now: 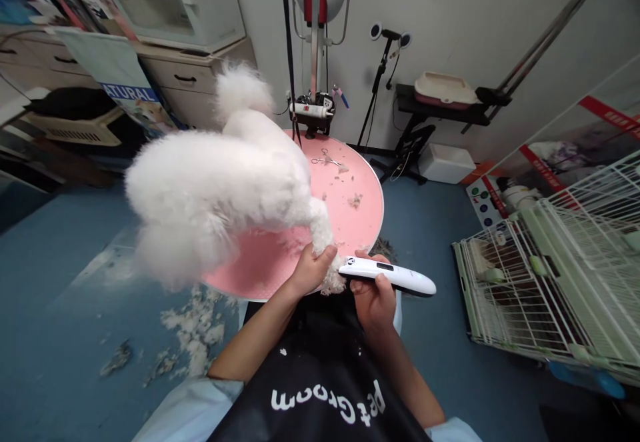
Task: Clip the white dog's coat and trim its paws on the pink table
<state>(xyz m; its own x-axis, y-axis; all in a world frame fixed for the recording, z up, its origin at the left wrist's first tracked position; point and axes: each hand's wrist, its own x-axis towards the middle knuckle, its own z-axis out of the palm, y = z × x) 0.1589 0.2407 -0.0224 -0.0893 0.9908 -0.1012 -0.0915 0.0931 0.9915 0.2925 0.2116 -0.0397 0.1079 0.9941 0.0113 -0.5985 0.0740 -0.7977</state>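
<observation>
While gripped by left hand, paw touching right-held trimmer.

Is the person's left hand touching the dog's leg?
Touching. The head view shows the left hand wrapped around the white dog's leg just above the paw, fingers closed on the fur with no gap.

Left hand curled in a grip, right hand clenched, forearms converging.

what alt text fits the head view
The left hand grips a fluffy white dog's leg on a round pink grooming table, while the right hand holds a white electric clipper at its paw. Fur clippings litter the blue floor.
</observation>
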